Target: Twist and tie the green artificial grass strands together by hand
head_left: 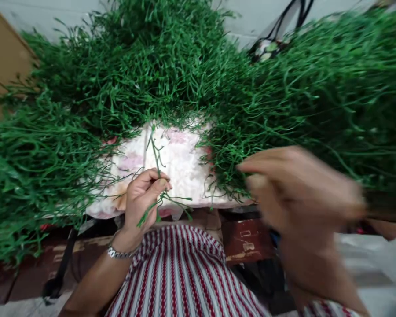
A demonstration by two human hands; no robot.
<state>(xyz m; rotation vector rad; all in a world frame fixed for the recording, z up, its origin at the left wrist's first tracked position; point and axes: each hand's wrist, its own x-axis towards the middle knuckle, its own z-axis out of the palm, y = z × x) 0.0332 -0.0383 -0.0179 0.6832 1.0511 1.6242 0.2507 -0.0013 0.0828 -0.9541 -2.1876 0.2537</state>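
My left hand [144,193] pinches a thin green plastic sprig [155,155] between thumb and fingers, its stem standing up over a pale flowered cloth [181,165]. A metal watch band sits on that wrist. My right hand [297,189] is blurred with motion, fingers held together, right at the edge of the big heap of green plastic strands [284,101]. Whether it holds any strands I cannot tell.
Green strand heaps [36,154] surround the cloth on the left, back and right. A brown board [3,61] leans at the far left. A bag with black straps [273,39] lies behind the heap. Red-and-white striped fabric [181,277] covers my lap; dark brown floor [247,240] lies below.
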